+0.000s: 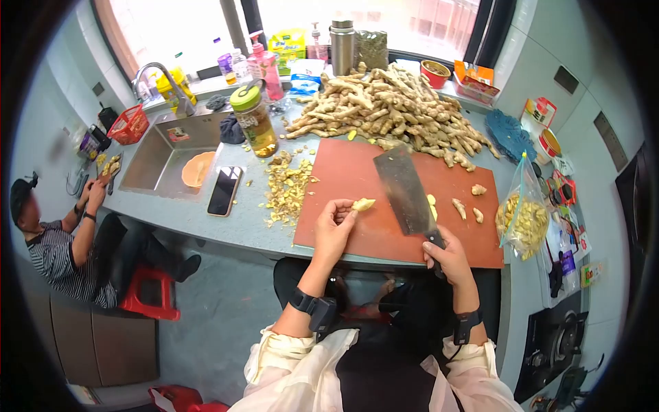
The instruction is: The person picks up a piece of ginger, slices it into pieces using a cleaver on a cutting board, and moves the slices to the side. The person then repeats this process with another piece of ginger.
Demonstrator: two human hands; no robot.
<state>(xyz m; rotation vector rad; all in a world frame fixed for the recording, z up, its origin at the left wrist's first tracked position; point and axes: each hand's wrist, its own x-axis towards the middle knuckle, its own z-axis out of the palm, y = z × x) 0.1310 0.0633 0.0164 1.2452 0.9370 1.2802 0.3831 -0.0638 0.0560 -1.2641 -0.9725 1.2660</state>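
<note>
Between the thumb and fingers of my left hand point(336, 225) is a piece of ginger point(363, 204), pale yellow where it is cut. My right hand point(448, 253) is wrapped round the black handle of a cleaver point(403, 192), its broad blade raised over the reddish-brown cutting board point(350, 172). Cut ginger slices point(432, 202) lie just right of the blade, partly hidden by it. Small ginger knobs point(459, 209) rest on the board's right side. Behind the board rises a large heap of whole ginger point(391, 103). Trimmings point(287, 185) are scattered left of the board.
A clear bag of ginger pieces point(523, 216) stands right of the board. To the left are a phone point(224, 191), a green-lidded bottle point(254, 122) and a sink point(154, 161) with an orange bowl point(198, 169). Another person point(72, 254) sits on a red stool point(147, 295) at far left.
</note>
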